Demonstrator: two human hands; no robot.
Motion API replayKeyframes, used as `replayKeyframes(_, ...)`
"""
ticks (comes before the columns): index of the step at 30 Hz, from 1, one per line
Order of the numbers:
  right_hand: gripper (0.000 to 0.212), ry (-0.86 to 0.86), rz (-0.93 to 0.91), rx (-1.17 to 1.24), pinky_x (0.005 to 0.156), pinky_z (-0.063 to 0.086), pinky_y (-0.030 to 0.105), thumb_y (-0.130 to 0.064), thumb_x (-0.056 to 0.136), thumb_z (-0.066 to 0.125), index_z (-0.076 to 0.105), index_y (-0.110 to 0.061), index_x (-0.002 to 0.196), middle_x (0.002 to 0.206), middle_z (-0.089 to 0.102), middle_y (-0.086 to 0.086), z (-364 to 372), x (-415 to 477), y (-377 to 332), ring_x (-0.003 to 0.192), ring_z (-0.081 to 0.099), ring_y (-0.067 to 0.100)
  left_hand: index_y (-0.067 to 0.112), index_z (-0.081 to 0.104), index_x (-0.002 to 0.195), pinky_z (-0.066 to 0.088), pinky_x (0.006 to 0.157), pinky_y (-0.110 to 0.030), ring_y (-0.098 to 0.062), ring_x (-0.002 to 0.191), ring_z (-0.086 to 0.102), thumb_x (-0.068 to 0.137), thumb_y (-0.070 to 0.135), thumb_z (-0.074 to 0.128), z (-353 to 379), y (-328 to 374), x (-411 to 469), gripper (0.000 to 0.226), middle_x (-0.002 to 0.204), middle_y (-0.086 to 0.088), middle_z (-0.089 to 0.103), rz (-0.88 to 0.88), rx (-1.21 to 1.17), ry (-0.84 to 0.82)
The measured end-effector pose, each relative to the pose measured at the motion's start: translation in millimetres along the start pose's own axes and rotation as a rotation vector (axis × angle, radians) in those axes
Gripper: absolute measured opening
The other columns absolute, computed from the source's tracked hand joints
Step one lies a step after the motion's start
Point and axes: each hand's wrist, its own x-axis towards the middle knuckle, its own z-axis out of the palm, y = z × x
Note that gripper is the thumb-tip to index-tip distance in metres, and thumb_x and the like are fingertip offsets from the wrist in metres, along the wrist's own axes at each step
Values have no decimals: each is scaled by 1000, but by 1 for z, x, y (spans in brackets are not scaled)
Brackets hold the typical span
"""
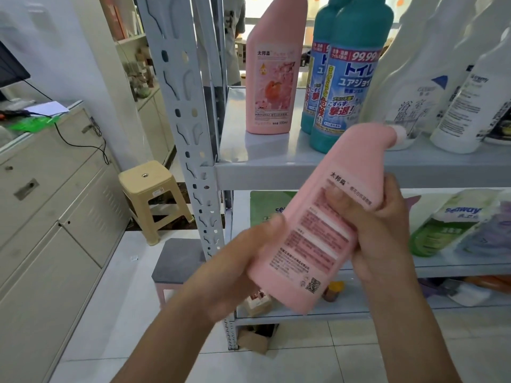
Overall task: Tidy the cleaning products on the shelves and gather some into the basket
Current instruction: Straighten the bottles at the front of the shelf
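**A:** What is being held, and how?

**B:** A pink bottle (318, 230) is grasped in both grips, in the air in front of the shelf (276, 156). The right hand (387, 233) is wrapped round its upper body, with the thumb laid on the back label. The left hand (237, 266) is closed on its lower left edge, though that grip is blurred.

**A:** How is the bottle made?

**B:** Smooth, matte plastic is seen, flat-faced and tapering to a bent neck with a paler tip. It is tilted, with the neck up and right of the grips and the base below them. The label is covered in dense reddish print, with a QR code near the base.

**A:** What is found around the grips?

**B:** Above them, on the grey metal shelf, a second pink bottle (272, 78) is stood upright. Rounded teal bottles (348, 87) and white bottles (414, 78) are ranged to its right. Right of the right grip, one shelf down, soft glossy pouches (442, 225) are laid.
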Motion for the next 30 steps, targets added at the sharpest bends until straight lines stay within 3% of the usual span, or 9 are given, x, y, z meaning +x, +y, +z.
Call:
replayKeyframes(4,64,13,15,3,60,57,36,-24,46,88,56,-20,102,91,70,1,0,-4,1,80,70,20,11,69,106,58,83,-42,-28,97,70,72,24,79,1,-7,6,38,106,-9,73,72,172,83)
replayKeyframes(9,77,-636,214,530,100,42,53,-51,63,80,56,-16,128,126,58,13,3,-1,6,117,56,33,14,73,104,58,78,-38,-24,87,70,51,40,94,0,-28,10,63,102,-11,72,-80,-352,-112)
replayKeyframes(13,75,-467,259,405,66,46,33,-70,39,81,66,-30,100,78,61,2,20,2,13,65,57,19,10,57,125,58,70,-34,-24,78,69,62,49,85,10,-27,14,80,100,-14,67,-131,-434,-90)
replayKeyframes(16,99,-213,136,136,59,50,34,-74,21,81,57,-23,103,83,61,2,28,9,9,66,61,16,31,67,110,57,82,-36,-19,87,70,89,62,39,14,-18,9,46,100,-5,72,-46,7,110)
replayKeyframes(18,96,-105,-29,-74,63,53,31,-68,24,83,52,-23,103,89,64,-3,31,14,6,74,65,10,35,66,107,56,85,-32,-15,98,70,86,72,27,10,-11,5,57,105,2,73,0,182,190)
replayKeyframes(20,77,-59,-167,-272,64,52,22,-60,34,79,50,-28,98,91,63,-9,37,14,2,77,63,1,25,59,116,56,85,-33,-17,101,69,83,73,44,5,-4,4,61,108,-1,72,95,330,195)
replayKeyframes(23,69,-90,-281,-400,58,48,11,-56,40,75,45,-32,97,91,59,-15,45,16,5,79,60,-9,26,57,110,56,71,-21,-9,89,70,69,36,82,2,-2,11,49,98,5,72,210,442,372)
replayKeyframes(27,61,-332,-286,-346,62,51,14,-56,49,75,49,-34,100,89,62,-28,59,27,3,82,61,-7,19,64,98,55,61,-19,-14,77,71,64,8,83,-2,0,12,41,86,2,74,310,334,599)
replayKeyframes(30,62,-322,-246,-242,70,51,14,-83,55,57,61,-35,94,92,68,-20,67,46,0,86,64,-4,16,66,97,55,60,-19,-15,78,72,61,0,81,-7,2,9,42,87,2,76,387,279,646)
